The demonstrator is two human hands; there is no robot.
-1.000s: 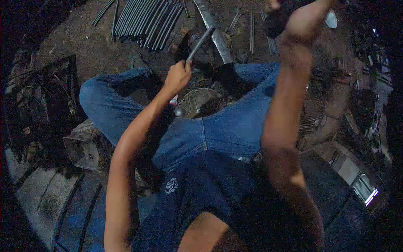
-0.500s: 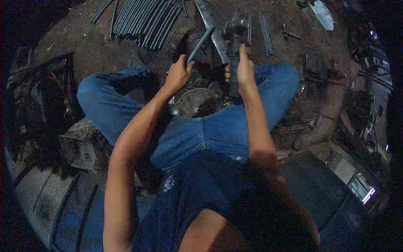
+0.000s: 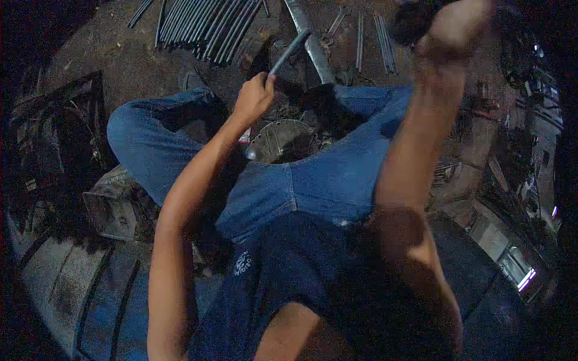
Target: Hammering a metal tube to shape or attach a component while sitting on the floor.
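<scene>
My left hand (image 3: pixel 254 96) is closed round a grey metal rod (image 3: pixel 289 53), which slants up and away to the right. The rod's far end lies over a long pale metal bar (image 3: pixel 316 57) on the ground; whether they touch, I cannot tell. High at the upper right, my right hand (image 3: pixel 459 24) is raised close to the camera and smeared by motion. It grips a hammer (image 3: pixel 415 23), now only a dark blurred shape beside the hand. Between my crossed legs sits a round, dirty metal cover (image 3: pixel 280 141).
Many similar rods (image 3: pixel 198 27) lie side by side at the far left. More thin rods (image 3: pixel 384 45) and a wrench (image 3: pixel 338 19) lie at the far middle. A square metal housing (image 3: pixel 114 210) stands by my left knee, near a dark metal frame (image 3: pixel 57 126).
My right hand has swung the hammer up and to the right, from beside the rod to high at the upper right. My left hand has shifted slightly, still holding the rod.
</scene>
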